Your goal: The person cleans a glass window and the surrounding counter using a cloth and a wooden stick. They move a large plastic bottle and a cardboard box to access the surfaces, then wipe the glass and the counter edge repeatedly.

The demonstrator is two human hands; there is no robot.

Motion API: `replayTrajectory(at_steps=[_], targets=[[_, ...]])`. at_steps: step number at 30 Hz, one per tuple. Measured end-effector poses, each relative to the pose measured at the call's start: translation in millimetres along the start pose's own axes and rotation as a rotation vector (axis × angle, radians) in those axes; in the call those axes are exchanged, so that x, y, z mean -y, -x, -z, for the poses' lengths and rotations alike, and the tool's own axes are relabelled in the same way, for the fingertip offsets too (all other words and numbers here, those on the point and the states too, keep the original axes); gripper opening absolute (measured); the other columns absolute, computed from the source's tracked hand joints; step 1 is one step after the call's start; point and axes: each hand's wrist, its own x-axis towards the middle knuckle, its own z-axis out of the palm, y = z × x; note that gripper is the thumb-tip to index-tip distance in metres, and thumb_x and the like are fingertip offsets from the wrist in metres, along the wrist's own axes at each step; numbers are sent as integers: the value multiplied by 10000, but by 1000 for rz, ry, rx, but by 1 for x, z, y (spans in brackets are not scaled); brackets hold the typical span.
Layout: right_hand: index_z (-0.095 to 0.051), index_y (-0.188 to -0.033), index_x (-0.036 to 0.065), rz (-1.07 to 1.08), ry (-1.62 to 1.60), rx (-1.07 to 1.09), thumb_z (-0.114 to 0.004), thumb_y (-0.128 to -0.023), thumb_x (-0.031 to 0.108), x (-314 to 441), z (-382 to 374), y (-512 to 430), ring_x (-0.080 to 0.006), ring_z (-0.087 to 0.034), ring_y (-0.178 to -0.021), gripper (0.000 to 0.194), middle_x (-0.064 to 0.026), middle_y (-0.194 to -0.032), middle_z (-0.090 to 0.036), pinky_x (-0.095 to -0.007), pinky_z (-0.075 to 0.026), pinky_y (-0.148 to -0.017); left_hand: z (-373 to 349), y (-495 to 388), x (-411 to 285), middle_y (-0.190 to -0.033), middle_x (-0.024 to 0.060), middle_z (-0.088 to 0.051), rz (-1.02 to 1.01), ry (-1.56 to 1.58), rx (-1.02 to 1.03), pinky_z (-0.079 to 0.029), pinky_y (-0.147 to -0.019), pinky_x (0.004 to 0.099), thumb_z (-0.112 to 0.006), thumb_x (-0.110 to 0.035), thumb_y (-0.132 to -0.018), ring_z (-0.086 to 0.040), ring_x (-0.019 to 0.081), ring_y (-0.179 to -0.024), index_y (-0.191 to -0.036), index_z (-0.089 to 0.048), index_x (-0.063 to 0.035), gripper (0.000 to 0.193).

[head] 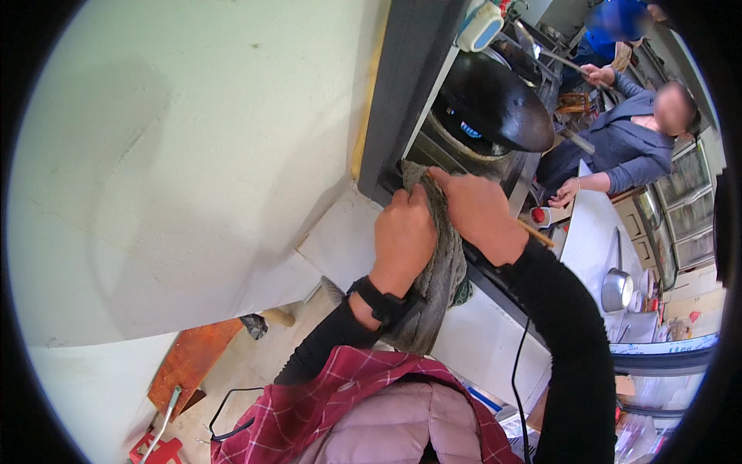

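A grey, worn cloth (446,261) is bunched in both hands at the dark window-like frame (400,93), near its lower corner. My left hand (404,243), with a black band at the wrist, grips the cloth from the left, fingers curled. Higher on the same cloth, my right hand (484,211) is closed with its index finger stretched toward the cloth's upper end. The cloth's lower part hangs down in front of my red checked apron (301,388). Part of the ledge beneath the cloth is hidden.
Beyond the frame, a black wok (498,98) tilts over a lit gas burner (470,130). A co-worker (620,130) holds a long-handled utensil (559,58); another person (614,29) is behind. A metal saucepan (617,289) stands on the white counter (597,232). An orange-brown board (194,359) leans low left.
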Motion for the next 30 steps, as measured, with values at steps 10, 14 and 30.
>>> replayTrajectory(at_steps=[10,14,30], targets=[[-611,-1239,156,-126,-522,-229,-539,-905,115,-11,-21,23,-435,-617,-770,344,-250,-813,-628,-489,-489,-654,-1,12,-5,-868,170,-556,-88,169,-107,-497,-644,442,-593,39,-739,-594,376,-749,-1171,-585,23,432],[-643,-1197,148,-142,-410,-195,-555,-897,117,-15,-7,32,-419,-623,-762,314,-249,-798,-628,-482,-493,-651,0,16,-12,-859,171,-553,-109,240,-67,-498,-650,439,-587,60,-736,-589,379,-747,-1167,-588,24,432],[-682,-1119,176,-37,294,229,-550,-846,106,20,38,-17,-298,-687,-745,311,-124,-781,-682,-413,-536,-596,1,11,4,-817,181,-563,-18,261,59,-499,-629,447,-606,17,-721,-598,378,-726,-1138,-614,8,417]])
